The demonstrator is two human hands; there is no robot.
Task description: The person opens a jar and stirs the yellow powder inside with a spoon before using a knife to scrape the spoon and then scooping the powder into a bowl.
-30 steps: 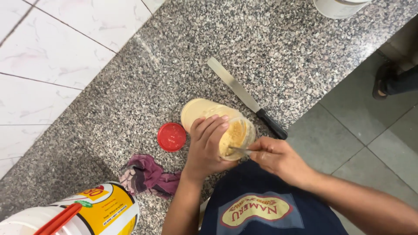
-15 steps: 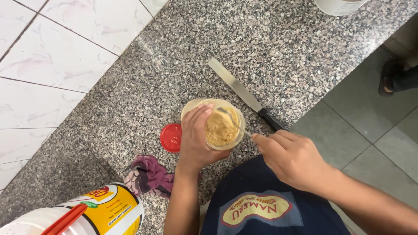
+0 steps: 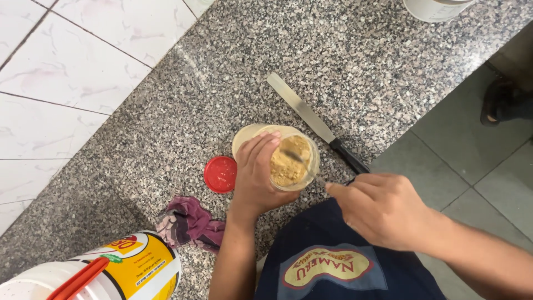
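Observation:
My left hand (image 3: 257, 174) grips a clear plastic jar (image 3: 290, 160) of tan powder, held upright near the front edge of the granite counter (image 3: 183, 100). My right hand (image 3: 383, 208) holds a thin spoon (image 3: 302, 164) whose tip reaches into the jar's open mouth. The jar's red lid (image 3: 220, 174) lies flat on the counter just left of my left hand. A long knife (image 3: 313, 121) with a black handle lies diagonally on the counter behind the jar.
A crumpled purple cloth (image 3: 186, 223) lies by my left forearm. A white and yellow bucket (image 3: 111, 269) with a red handle stands at the lower left. A white container (image 3: 436, 8) sits at the back right. White tiles cover the wall; grey floor lies right.
The jar was tilted on its side with the spoon scraping inside; it was then brought upright. My right hand drew back and now dips the spoon into the jar's mouth again.

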